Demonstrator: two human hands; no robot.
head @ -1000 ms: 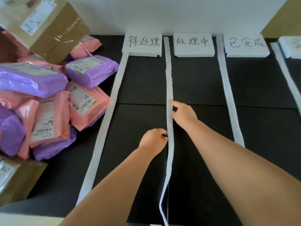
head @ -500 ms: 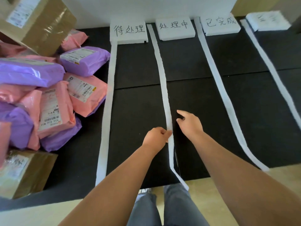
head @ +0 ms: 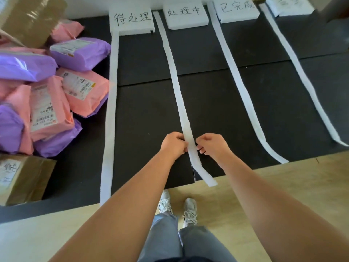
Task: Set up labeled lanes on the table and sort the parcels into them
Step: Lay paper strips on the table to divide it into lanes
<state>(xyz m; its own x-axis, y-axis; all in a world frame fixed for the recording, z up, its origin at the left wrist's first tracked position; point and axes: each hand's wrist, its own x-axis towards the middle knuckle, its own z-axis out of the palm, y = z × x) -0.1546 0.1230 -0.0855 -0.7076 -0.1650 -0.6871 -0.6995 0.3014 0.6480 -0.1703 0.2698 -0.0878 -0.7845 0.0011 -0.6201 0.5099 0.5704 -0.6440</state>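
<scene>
4 strips [head: 111, 110], 4 labels [head: 132, 19]; l hand [head: 172, 143], r hand [head: 213, 145] pinch 2nd strip [head: 177, 87].

The held strip [head: 177, 87] runs front to back on the table [head: 147, 110], and its near end reaches past the front edge. The left hand [head: 173, 143] pinches its left edge and the right hand [head: 212, 144] its right edge, near that end. To its left lies the first strip [head: 111, 103], and further left the parcel heap [head: 47, 95]. To its right lie the third strip [head: 238, 80] and the fourth strip [head: 302, 72]. At its far end, the first label block [head: 132, 20] sits just left of it and the second label block [head: 186, 15] just right.
</scene>
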